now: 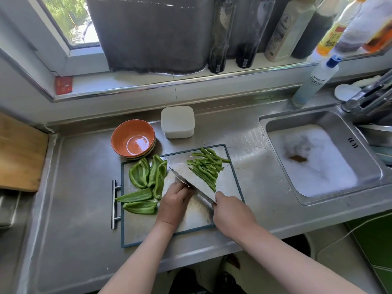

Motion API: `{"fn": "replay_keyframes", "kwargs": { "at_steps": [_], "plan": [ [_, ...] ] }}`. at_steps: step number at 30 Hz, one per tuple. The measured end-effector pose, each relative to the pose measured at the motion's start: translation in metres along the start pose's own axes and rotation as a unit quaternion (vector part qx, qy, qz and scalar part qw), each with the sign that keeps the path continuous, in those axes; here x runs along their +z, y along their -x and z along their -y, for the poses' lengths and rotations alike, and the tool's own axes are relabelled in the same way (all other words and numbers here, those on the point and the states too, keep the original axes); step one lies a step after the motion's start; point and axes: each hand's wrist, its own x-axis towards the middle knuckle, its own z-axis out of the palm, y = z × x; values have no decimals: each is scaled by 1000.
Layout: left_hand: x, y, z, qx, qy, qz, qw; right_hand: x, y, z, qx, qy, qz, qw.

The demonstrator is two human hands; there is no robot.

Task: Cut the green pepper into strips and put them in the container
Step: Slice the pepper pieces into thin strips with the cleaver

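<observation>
A steel cutting board (148,228) lies on the counter. Several large green pepper pieces (146,183) lie on its left half. A pile of cut pepper strips (206,166) lies at its far right. My right hand (231,211) grips the handle of a wide knife (191,180), whose blade slants across the board beside the strips. My left hand (175,203) rests on the board against the blade's left side, fingers curled; whether pepper lies under it is hidden. A white lidded container (177,122) stands behind the board.
An orange bowl (133,139) sits stacked on others by the board's far left corner. A sink (318,158) with foam lies to the right, with a faucet (364,96) and a spray bottle (314,81). Bottles line the windowsill. A wooden board (19,153) lies at the far left.
</observation>
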Motion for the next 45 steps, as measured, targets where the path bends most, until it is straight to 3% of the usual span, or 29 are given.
{"fn": "replay_keyframes", "kwargs": {
  "at_steps": [14,23,30,33,38,40,42,45],
  "plan": [
    [-2,1,3,9,24,10,1000,14,-43,10,8,-53,8,999],
    [-14,-1,-1,-113,86,62,988,11,-48,0,29,-107,8,994],
    [-24,-10,-4,-126,101,109,981,3,-48,-1,4,-69,-35,997],
    [-41,-16,-9,-131,106,49,984,-8,-46,-8,-12,-56,-67,996],
    [-85,-58,-10,-211,69,-211,952,-28,-38,-20,-66,64,-113,989],
    [-98,-81,-4,-195,62,-161,966,-35,-35,-22,-96,130,-117,980],
    [-103,-102,-5,-170,71,15,983,-42,-33,-22,-121,176,-118,970],
    [-89,-120,-23,-168,73,305,935,-45,-34,-22,-167,210,-139,953]
  ]
}}
